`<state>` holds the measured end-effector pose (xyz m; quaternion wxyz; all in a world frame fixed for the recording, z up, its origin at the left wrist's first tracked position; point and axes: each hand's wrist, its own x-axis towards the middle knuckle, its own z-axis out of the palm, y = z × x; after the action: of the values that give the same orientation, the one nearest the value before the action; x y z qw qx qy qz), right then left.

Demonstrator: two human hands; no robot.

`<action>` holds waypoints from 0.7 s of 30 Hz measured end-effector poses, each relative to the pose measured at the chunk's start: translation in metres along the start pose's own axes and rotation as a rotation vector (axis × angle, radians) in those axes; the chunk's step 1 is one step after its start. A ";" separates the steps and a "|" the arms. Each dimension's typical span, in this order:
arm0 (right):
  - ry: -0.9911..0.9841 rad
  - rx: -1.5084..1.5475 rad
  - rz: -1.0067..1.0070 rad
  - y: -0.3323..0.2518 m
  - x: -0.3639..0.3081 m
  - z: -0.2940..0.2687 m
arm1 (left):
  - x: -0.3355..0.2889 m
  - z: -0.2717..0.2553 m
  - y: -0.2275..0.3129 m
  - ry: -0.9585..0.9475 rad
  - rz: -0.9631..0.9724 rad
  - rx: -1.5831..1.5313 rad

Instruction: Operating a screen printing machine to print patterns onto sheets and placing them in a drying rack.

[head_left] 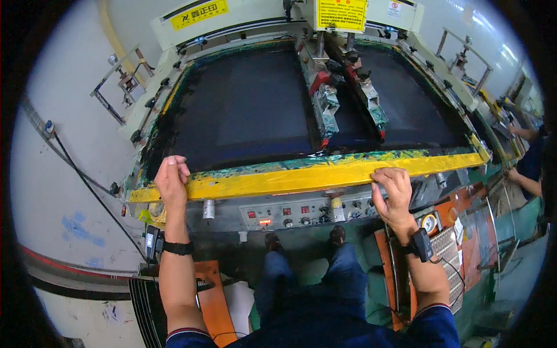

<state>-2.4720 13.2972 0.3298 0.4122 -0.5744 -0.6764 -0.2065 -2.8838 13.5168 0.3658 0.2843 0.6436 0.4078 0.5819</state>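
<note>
In front of me is a large screen-printing frame (pixel 284 181) with a yellow, paint-smeared front bar and a dark mesh (pixel 238 110) behind it. My left hand (pixel 172 181) is at the bar's left part, its fingers bent over the top edge. Towards the right part, my right hand (pixel 393 194) hooks its fingers over the same bar, the thumb low on the front side. Both hands are closed on the frame. Two ink-stained squeegee holders (pixel 326 113) with red ends reach over the mesh, right of its middle.
Below the bar runs a control panel (pixel 307 213) with knobs and red switches. Orange-edged stands (pixel 216 296) are near my legs on both sides. At right are a round gauge (pixel 429 223) and a co-worker's arm (pixel 525 180). A black cable (pixel 96 191) hangs at left.
</note>
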 end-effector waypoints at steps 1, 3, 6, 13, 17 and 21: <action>-0.003 -0.001 0.008 -0.001 -0.001 -0.002 | -0.001 0.001 0.001 0.003 -0.006 0.013; -0.004 -0.008 0.017 -0.003 -0.002 -0.003 | -0.001 0.000 -0.001 0.012 0.029 0.022; 0.000 -0.012 0.034 -0.004 -0.004 -0.004 | 0.000 0.001 -0.002 0.011 0.013 0.016; 0.014 -0.005 0.004 -0.001 -0.004 -0.005 | 0.000 0.001 -0.003 0.000 -0.001 -0.003; 0.007 -0.003 -0.008 0.000 -0.005 -0.003 | -0.001 -0.002 -0.005 0.000 0.027 0.002; -0.017 -0.005 -0.015 0.001 -0.007 -0.003 | -0.002 0.000 -0.007 0.008 0.033 0.027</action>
<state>-2.4697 13.2904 0.3257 0.4036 -0.5719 -0.6836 -0.2066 -2.8852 13.5189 0.3587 0.2644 0.6516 0.4061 0.5835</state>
